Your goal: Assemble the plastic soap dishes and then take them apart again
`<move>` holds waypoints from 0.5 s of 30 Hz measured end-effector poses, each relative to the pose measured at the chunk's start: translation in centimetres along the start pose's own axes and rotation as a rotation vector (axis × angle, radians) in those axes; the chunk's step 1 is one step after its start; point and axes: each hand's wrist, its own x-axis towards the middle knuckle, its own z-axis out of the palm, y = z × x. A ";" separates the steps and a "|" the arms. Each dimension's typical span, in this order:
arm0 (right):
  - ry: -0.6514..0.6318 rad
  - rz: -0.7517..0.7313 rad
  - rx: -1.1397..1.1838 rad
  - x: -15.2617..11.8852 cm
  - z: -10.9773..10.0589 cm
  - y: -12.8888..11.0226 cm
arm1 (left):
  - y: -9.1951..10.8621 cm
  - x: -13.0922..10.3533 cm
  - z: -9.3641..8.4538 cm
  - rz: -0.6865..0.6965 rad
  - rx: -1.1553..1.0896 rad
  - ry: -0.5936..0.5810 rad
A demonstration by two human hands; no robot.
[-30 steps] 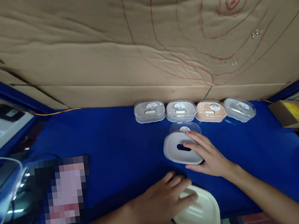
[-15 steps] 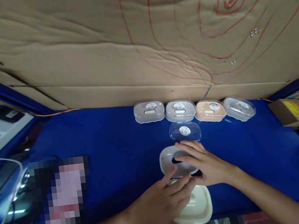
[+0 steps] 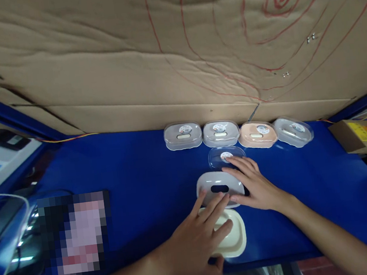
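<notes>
A grey oval tray with a slot in its middle (image 3: 209,181) lies on the blue table. Fingers of my left hand (image 3: 202,237) are spread over its near edge and over a cream tray (image 3: 240,237) close in front of it. My right hand (image 3: 259,186) has its fingers stretched out, the thumb at the grey tray's right edge and the fingertips by a clear lid (image 3: 214,157) with a round label. Part of the cream tray is hidden beneath my left hand.
Along the back stand two grey soap boxes (image 3: 177,143) (image 3: 214,141), a peach one (image 3: 251,140) and another grey one (image 3: 290,138), all with clear lids. A cardboard box (image 3: 347,139) stands at the right. Cables and a blurred-out item (image 3: 81,234) lie at the left.
The cream tray has shifted up and left, against the near side of the grey tray. My right hand has moved up and right, uncovering the slot.
</notes>
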 end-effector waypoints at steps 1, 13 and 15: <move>-0.002 0.002 0.004 0.0 0.1 -0.2 | 0.2 0.1 0.1 -0.015 -0.013 0.005; 0.133 0.073 0.184 -0.3 1.1 -0.1 | -0.3 -1.6 0.9 -0.068 0.141 0.009; 0.134 0.102 0.148 -0.2 1.4 0.3 | 0.1 -2.2 0.9 -0.109 0.175 0.036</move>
